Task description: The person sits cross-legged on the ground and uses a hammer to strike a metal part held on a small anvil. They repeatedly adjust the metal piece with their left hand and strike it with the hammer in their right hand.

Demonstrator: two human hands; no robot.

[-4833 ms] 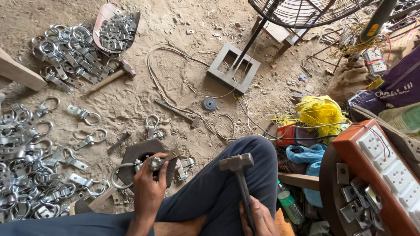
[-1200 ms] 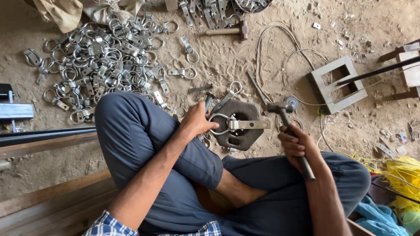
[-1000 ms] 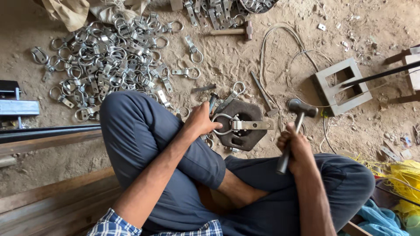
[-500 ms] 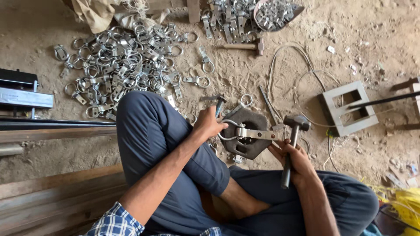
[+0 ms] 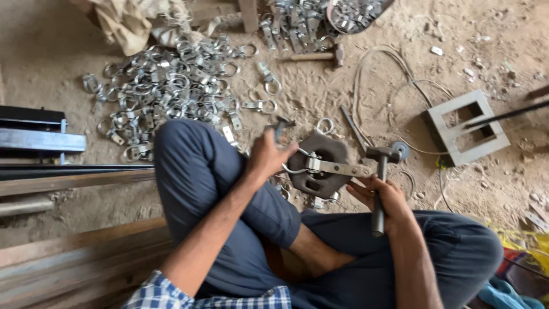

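Bare sandy floor (image 5: pixel 320 97) open beyond the dark iron block (image 5: pixel 320 166), between the clamp pile (image 5: pixel 166 91) and the grey hollow frame (image 5: pixel 466 129). Loose cable (image 5: pixel 389 74) loops across that gap. Spare hammer (image 5: pixel 317 56) lies farther out. Steel bars (image 5: pixel 68 177) wall off the left; crossed knees (image 5: pixel 194 166) crowd the near side.

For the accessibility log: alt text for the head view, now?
Seated cross-legged on dirt, a person's left hand steadies a grey metal ring clamp on a dark iron block while the right hand grips a steel hammer; a heap of similar clamps lies beyond.
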